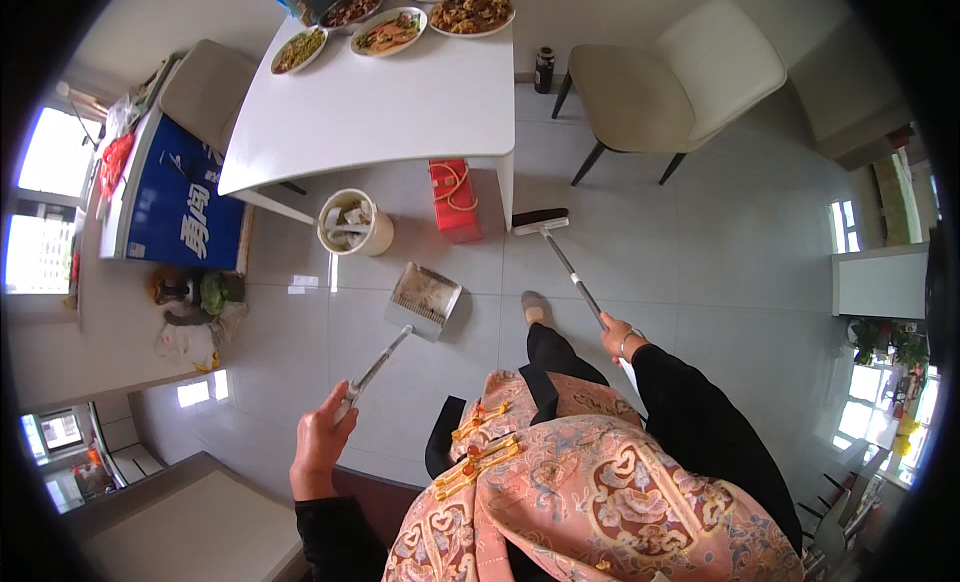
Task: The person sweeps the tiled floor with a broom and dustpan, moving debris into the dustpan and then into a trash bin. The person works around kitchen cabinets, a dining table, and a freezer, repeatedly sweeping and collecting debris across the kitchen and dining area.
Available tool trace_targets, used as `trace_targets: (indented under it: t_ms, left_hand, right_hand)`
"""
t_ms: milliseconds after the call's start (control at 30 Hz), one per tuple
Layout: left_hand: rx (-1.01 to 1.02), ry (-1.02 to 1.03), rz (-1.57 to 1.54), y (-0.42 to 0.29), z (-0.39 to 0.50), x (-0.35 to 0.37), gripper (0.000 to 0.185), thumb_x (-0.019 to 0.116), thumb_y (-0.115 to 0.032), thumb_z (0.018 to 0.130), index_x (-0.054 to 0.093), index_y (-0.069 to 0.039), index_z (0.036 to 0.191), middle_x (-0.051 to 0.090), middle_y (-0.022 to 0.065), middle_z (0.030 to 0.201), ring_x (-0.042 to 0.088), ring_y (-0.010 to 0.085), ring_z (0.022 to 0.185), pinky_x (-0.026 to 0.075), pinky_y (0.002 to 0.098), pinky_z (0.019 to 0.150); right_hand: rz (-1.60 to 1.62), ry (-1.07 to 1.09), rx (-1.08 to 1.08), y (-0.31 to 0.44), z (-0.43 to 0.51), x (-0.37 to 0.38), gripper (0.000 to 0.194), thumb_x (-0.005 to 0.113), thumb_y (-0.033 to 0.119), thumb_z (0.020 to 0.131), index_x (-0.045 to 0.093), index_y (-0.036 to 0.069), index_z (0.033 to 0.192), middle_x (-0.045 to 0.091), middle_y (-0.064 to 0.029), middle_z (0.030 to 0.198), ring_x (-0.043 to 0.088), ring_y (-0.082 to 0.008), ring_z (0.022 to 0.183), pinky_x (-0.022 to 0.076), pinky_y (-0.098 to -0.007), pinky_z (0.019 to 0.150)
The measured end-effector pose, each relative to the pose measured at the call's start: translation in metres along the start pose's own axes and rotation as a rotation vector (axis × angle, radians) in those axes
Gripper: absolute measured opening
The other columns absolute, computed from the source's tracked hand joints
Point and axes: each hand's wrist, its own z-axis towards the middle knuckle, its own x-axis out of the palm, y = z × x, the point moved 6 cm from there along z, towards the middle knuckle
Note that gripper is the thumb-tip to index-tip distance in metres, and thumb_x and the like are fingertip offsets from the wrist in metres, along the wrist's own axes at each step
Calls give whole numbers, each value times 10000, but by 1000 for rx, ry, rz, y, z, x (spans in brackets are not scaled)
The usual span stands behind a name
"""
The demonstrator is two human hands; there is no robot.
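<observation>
My left hand [324,441] grips the upper end of a long-handled dustpan [424,300]. The pan is grey with a comb of teeth near the handle, and its inside looks dirty. It hangs over or rests on the tiles; I cannot tell which. In my right hand [622,338] is the grey and white pole of a broom [576,277]. Dark bristles on the broom head [541,220] lie at the floor, close by the front right leg of the white table [375,117]. Dustpan and broom are well apart.
Under the table edge stand a waste bucket [355,223] with rubbish and a red box [454,202] with a cord handle. Several plates of food [388,33] sit on the table. A beige chair [645,94] and a dark bottle [544,70] are to the right, a blue-fronted chest [180,199] left.
</observation>
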Motion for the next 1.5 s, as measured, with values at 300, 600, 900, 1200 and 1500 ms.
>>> trace_targets:
  t_ms: [300,600,900,1200,1500]
  left_hand:
    - [108,78,-134,19,-76,-4,471,669,-147,841,557,-41,1286,630,213,800,616,361,722,499,360,694]
    - [123,129,-102,30,-83,13,452,667,-140,851,558,-24,1274,652,226,875,640,368,790,500,363,729]
    - [28,117,-77,26,-61,15,465,676,-154,842,570,-73,1288,657,203,863,630,351,763,506,361,733]
    - [-38,94,-51,10,-41,13,462,671,-126,836,578,-96,1288,630,198,782,590,296,658,502,341,694]
    - [-5,100,-29,4,-35,10,464,665,-134,841,573,-96,1294,637,198,803,598,304,676,504,346,705]
  right_hand:
    - [82,143,5,-35,-73,128,637,453,155,938,222,187,1530,568,-92,658,536,-188,458,480,-362,423]
    - [93,407,-388,-37,-88,178,676,593,193,914,288,-5,1483,625,-86,1213,585,-133,1032,451,-250,918]
    - [344,281,63,-68,-153,79,602,518,212,961,276,260,1511,467,-22,611,440,-133,408,420,-318,381]
    - [701,-156,114,-83,-41,15,685,470,173,959,118,271,1539,448,-51,560,463,-168,399,432,-360,344]
    - [388,380,-92,-80,-87,129,609,550,167,950,294,99,1499,632,-71,1051,585,-114,843,494,-270,755]
